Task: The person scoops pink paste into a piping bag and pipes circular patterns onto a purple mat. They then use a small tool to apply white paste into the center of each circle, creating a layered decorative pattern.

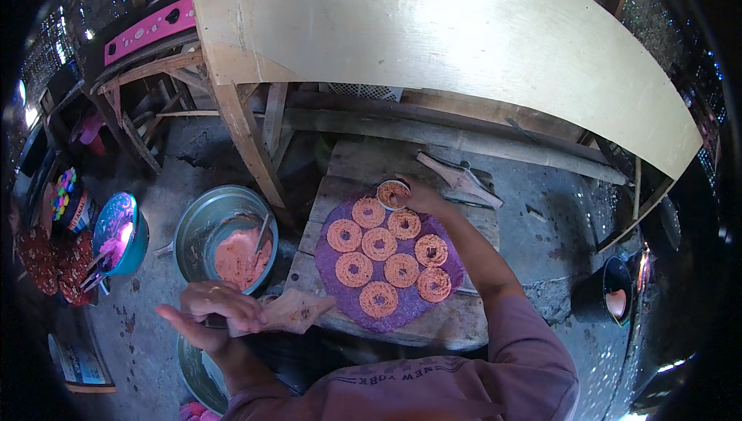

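Note:
A purple round sheet (339,263) holds several flat orange spiral coils (379,244) of dough. At its far edge my right hand (417,195) grips a small white-rimmed ring mould (393,194). Orange dough shows inside the ring. My left hand (219,313), off the sheet's near left side, is closed around a pale pinkish, bag-like piece (297,310); its exact kind is unclear. Just beyond that hand stands a large greenish basin (183,239) with a soft pink-orange mass (241,259) and a metal spoon (263,231) in it.
The sheet lies on a low wooden board (363,160), where wooden pieces (460,177) rest at the far right. A large pale panel (433,27) overhangs the far side. A teal basin (137,239) stands left, a black bucket (591,297) right. Another basin (188,363) sits near my left forearm.

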Motion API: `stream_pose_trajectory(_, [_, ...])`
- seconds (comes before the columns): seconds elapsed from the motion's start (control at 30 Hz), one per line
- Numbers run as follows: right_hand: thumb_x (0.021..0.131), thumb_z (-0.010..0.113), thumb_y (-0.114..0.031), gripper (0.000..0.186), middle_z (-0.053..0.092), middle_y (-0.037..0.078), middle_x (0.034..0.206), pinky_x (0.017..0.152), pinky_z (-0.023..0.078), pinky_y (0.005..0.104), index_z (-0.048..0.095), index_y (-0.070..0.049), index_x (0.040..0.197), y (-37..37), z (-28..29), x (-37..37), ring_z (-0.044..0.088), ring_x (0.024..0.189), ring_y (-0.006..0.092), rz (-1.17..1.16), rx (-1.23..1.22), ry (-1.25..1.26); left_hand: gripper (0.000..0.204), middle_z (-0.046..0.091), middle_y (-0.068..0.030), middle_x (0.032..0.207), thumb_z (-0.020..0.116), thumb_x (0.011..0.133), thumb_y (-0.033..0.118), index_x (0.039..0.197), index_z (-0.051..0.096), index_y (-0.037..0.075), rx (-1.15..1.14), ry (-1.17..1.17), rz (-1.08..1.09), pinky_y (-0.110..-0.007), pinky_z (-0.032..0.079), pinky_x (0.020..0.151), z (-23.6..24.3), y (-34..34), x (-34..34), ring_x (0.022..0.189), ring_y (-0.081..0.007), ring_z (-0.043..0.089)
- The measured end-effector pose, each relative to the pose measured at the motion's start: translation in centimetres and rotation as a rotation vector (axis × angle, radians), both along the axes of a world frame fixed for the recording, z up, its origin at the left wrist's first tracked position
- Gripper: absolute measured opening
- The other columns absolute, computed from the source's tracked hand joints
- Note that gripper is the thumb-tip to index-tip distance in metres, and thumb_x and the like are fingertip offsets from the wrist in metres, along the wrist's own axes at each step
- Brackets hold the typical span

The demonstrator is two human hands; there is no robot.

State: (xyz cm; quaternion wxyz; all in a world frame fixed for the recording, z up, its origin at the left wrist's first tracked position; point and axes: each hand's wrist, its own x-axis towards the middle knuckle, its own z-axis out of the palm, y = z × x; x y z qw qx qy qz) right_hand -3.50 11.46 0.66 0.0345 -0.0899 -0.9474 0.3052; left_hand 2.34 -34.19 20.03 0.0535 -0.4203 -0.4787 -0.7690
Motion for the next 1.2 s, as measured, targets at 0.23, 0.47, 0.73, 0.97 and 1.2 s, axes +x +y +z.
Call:
stream_pose_trajectory(0.23, [0.067,0.073,-0.037,0.093,0.052,0.027,0.128,0.101,0.04,0.0448,0.031,-0.007,0.144,-2.2,1.8,0.7,0.052,0.118,0.0407,0.117,0.277,0.026,0.094,0.056,-0.016,0.048,0.007,0.094,0.065,0.052,0.056,-0.003,-0.112,0.09,-0.051,-0.036,0.05,0.042,-0.7,1.1,0.1,0.04,-0.0296,0.058])
stream_pose_trajectory(0.47, [0.067,0.075,-0.039,0.093,0.056,0.026,0.123,0.098,0.044,0.0402,0.033,-0.002,0.141,-2.5,3.6,1.3,0.057,0.113,0.0359,0.031,0.177,0.03,0.093,0.057,-0.0172,0.049,0.011,0.094,0.065,0.055,0.057,-0.005,-0.184,0.127,-0.19,-0.037,0.052,0.045,-0.5,1.2,-0.2,0.042,-0.0307,0.06])
stream_pose_trajectory(0.73, [0.069,0.08,-0.039,0.096,0.055,0.023,0.128,0.101,0.041,0.037,0.029,0.0,0.142,2.6,7.4,7.8,0.054,0.118,0.0338,0.01,-0.055,0.016,0.093,0.061,-0.0163,0.057,0.017,0.088,0.076,0.064,0.06,-0.003,-0.137,0.103,-0.168,-0.038,0.052,0.059,-1.9,1.2,-1.4,0.056,-0.0285,0.064])
stream_pose_trajectory(0.97, [0.073,0.078,-0.03,0.089,0.053,0.026,0.124,0.098,0.043,0.0476,0.028,-0.016,0.145,1.4,6.2,11.3,0.053,0.112,0.0433,0.067,0.305,-0.196,0.083,0.062,-0.017,0.068,0.029,0.085,0.078,0.079,0.056,0.0,-0.102,-0.062,-0.282,-0.044,0.052,0.064,-3.4,2.4,-2.2,0.061,-0.0287,0.063])
stream_pose_trajectory(1.2, [0.079,0.075,-0.029,0.082,0.047,0.025,0.136,0.105,0.039,0.0415,0.031,-0.006,0.144,2.7,6.4,12.0,0.048,0.124,0.0361,0.062,-0.044,-0.124,0.083,0.056,-0.0124,0.056,0.023,0.085,0.08,0.07,0.052,0.004,0.071,-0.104,-0.597,-0.039,0.049,0.044,0.6,4.3,-4.1,0.043,-0.0261,0.055])
